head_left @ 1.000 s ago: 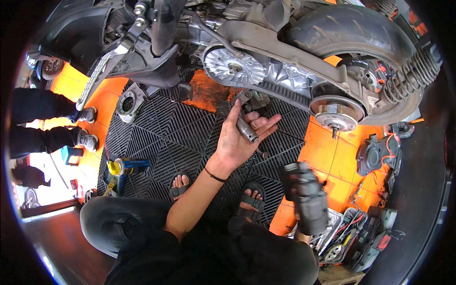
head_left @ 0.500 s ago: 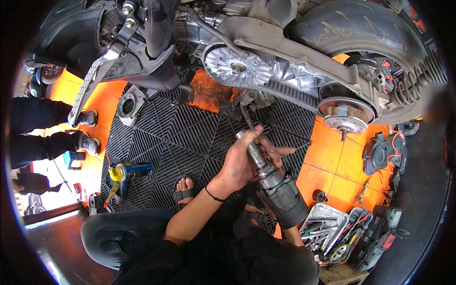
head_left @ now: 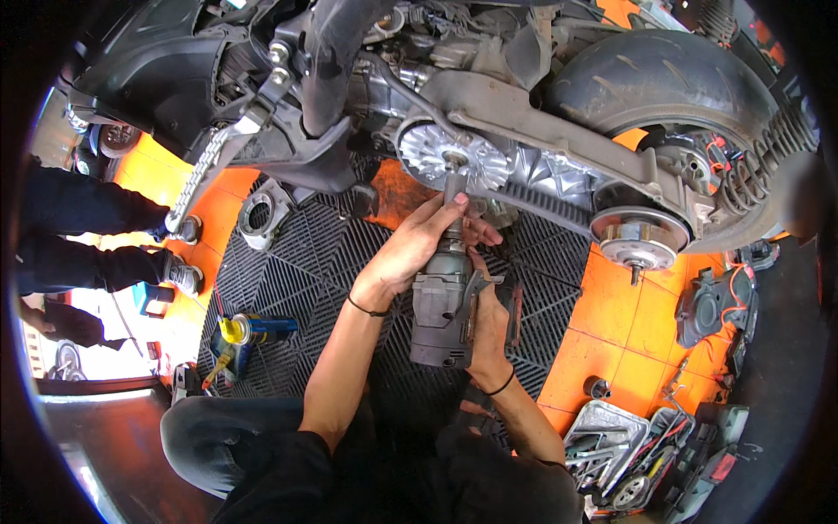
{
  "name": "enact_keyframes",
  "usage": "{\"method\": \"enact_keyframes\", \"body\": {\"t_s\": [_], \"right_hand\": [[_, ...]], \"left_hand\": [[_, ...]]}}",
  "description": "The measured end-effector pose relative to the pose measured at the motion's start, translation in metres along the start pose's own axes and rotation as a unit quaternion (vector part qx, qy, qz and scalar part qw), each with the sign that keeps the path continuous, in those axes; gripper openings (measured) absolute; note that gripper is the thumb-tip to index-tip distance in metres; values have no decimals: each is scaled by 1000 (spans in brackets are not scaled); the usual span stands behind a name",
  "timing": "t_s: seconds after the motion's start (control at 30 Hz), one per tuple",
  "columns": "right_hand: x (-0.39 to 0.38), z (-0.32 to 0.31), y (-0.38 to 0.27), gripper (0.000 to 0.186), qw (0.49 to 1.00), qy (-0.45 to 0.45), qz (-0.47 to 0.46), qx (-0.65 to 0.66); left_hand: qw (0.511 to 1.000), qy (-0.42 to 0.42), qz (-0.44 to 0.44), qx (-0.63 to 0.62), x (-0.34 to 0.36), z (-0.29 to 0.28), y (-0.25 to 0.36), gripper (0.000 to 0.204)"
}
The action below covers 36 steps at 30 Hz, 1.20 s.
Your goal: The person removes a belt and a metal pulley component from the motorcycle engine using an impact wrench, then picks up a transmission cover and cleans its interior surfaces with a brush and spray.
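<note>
Both my hands hold a dark cordless impact wrench (head_left: 439, 319), its nose turned up toward the scooter's engine. My left hand (head_left: 408, 247) is closed round the front of the tool, the thumb lying along the socket (head_left: 455, 185). On the grip at the tool's right side, my right hand (head_left: 491, 325) is closed, its fingers partly hidden by the body. The socket's end is at the centre shaft of a silver finned pulley (head_left: 428, 150); whether it is fully seated on the nut I cannot tell. A toothed drive belt (head_left: 554, 206) runs right from the pulley.
The rear clutch drum (head_left: 639, 243) and tyre (head_left: 650, 80) are at the right. A metal ring-shaped bracket (head_left: 259, 216) and a spray can (head_left: 266, 328) lie on the black mat (head_left: 288, 279). Tool trays (head_left: 602, 445) stand at lower right. Another person's legs (head_left: 96, 210) are at left.
The impact wrench has moved up and forward, from tilted before me to nearly straight, its socket now at the pulley's centre. My right hand on its grip has come into clearer view.
</note>
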State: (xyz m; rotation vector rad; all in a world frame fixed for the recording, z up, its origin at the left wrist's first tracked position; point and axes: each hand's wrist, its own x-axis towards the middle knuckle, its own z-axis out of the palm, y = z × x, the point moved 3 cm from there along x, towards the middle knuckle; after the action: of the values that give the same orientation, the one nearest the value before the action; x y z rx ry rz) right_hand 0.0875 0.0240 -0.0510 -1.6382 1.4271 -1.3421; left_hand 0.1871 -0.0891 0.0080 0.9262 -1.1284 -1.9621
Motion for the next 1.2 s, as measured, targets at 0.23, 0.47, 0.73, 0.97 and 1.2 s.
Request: {"method": "enact_keyframes", "body": {"t_s": [0.23,0.47,0.73,0.97,1.2], "right_hand": [[13,15,0,91,999,-19,32,-32],[21,25,-20,82,979,-2,-40,-201],[18,27,-14,70,985,10,-11,-169],[17,32,-7,66,990,27,-7,-140],[25,24,-8,71,985,26,15,-167]], "left_hand": [[996,-62,21,-57,25,-23,-9,45],[979,-130,-15,-156,49,-39,-6,116],[990,-71,-4,-122,52,-36,-9,116],[991,-52,12,-124,55,-34,-9,116],[994,-47,19,-93,56,-34,-8,117]]}}
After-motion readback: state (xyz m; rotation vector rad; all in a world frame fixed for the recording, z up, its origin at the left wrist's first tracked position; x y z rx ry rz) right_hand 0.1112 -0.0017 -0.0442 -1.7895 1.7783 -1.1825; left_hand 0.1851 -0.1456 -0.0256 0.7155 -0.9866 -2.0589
